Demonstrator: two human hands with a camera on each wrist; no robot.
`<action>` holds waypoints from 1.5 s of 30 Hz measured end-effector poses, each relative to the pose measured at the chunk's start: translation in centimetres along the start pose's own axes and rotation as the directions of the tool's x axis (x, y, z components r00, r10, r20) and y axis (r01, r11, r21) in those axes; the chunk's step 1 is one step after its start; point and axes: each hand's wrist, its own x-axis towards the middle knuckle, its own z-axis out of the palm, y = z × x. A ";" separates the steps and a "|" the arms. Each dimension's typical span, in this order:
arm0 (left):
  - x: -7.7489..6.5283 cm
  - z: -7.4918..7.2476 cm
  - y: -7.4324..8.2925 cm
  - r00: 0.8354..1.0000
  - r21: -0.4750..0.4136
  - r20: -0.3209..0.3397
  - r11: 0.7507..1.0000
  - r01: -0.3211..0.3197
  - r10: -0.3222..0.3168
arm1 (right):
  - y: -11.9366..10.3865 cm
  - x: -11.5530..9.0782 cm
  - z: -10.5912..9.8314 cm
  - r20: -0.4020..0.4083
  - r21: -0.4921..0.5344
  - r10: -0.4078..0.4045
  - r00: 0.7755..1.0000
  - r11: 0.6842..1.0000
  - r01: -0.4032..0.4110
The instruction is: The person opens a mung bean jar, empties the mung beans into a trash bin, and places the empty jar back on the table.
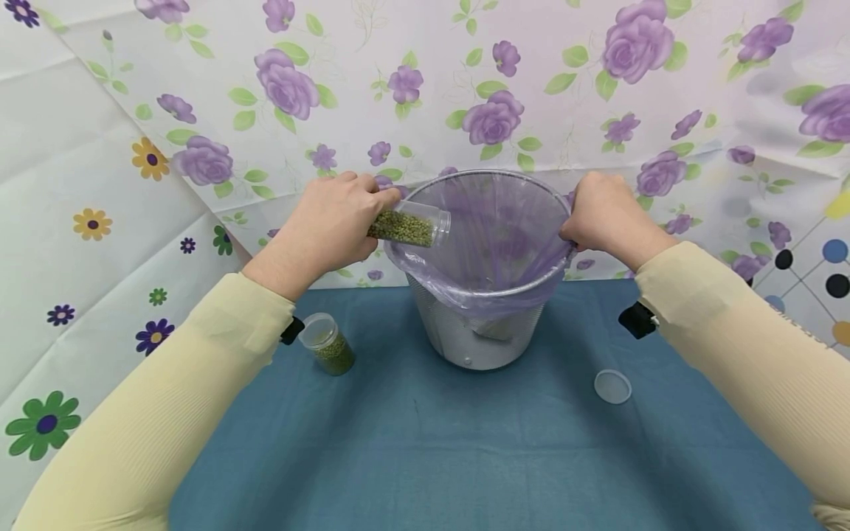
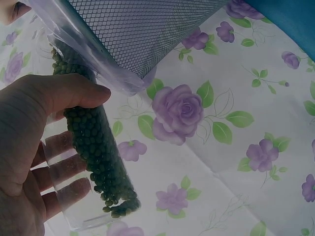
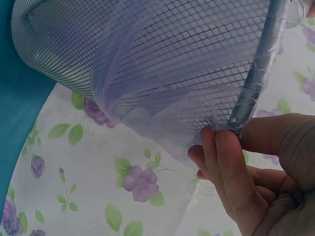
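My left hand [image 1: 341,221] grips a clear plastic jar [image 2: 93,147] of green beans, tipped nearly sideways with its mouth over the left rim of a mesh trash can [image 1: 478,332]. Inside the jar, the beans [image 1: 403,228] lie along its lower side. A thin purple trash bag [image 1: 491,243] lines the can and folds out over the rim. At the right side of that rim, my right hand [image 1: 604,217] pinches the bag and the rim between thumb and fingers, plainest in the right wrist view, where the bag's folded edge [image 3: 162,123] hangs beside the fingertips [image 3: 231,152].
A second clear jar [image 1: 327,344], partly filled with green beans, stands on the blue cloth [image 1: 425,457] left of the can. To the right lies a round clear lid [image 1: 612,386]. A flowered sheet [image 1: 398,88] hangs close behind the can.
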 end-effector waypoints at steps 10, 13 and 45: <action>0.0 0.0 0.0 1.000 0.004 -0.011 1.000 -0.009 0.009 | 0.0 0.1 0.0 0.011 -0.001 -0.002 1.000 1.000 0.002; 0.0 0.0 0.0 1.000 0.003 -0.009 1.000 -0.008 0.008 | 0.0 0.1 0.0 0.015 -0.001 -0.001 1.000 1.000 0.001; 0.1 -0.2 0.1 1.000 0.007 0.000 1.000 -0.009 0.009 | 0.1 0.2 0.0 0.012 -0.022 -0.004 1.000 1.000 0.004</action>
